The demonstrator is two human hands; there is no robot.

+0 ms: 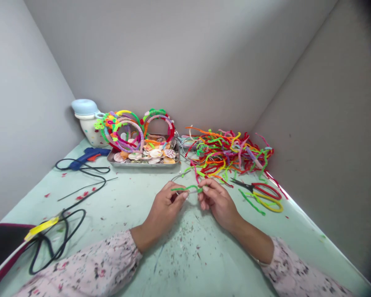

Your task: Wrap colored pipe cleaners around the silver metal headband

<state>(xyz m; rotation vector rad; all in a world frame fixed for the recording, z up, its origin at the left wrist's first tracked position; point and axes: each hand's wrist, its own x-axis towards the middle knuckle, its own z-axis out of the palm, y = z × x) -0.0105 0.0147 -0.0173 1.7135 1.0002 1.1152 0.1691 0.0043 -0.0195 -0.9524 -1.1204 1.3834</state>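
A green pipe cleaner (190,187) stretches between my two hands above the table. My right hand (219,204) pinches one end of it between thumb and fingertips. The other end lies over the fingers of my left hand (165,206), which is closed in a pinch. A thin grey curved band (181,175) emerges behind the left fingers, and a bit of metal shows beneath them; the grip itself is partly hidden. Just beyond the right fingertips stands a pink pipe cleaner (196,173).
Scissors (253,189) and loose green pieces (252,202) lie right, before a pipe cleaner heap (228,152). A metal tray (142,164) holds shells (155,153) and decorated headbands (128,132). Left are a blue glue gun (85,157), black cable (66,231) and lidded white container (91,128).
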